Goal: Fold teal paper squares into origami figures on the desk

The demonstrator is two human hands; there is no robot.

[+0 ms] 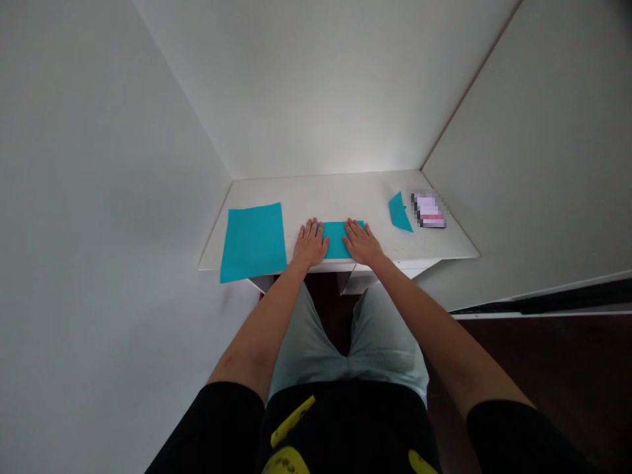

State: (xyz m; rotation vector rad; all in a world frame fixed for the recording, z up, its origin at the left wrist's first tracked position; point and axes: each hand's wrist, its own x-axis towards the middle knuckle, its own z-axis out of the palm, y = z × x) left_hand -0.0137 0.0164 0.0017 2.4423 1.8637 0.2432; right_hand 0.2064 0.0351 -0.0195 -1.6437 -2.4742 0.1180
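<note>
A small blue rectangle of paper (336,241) lies flat near the front edge of the white table. My left hand (311,245) rests palm down over its left end, fingers spread. Over the right end lies my right hand (361,242), also flat with its fingers apart. Between the two hands the middle of the paper shows; its ends are partly covered. To the left, a larger blue sheet (254,241) lies with its near edge hanging slightly past the table edge. A folded blue paper piece (399,212) sits to the right of my right hand.
The white table (320,194) stands against a wall, with walls at both sides. A phone-like object (430,210), partly pixelated, lies at the table's right. Below the table's front edge are my legs and a partly visible drawer or compartment.
</note>
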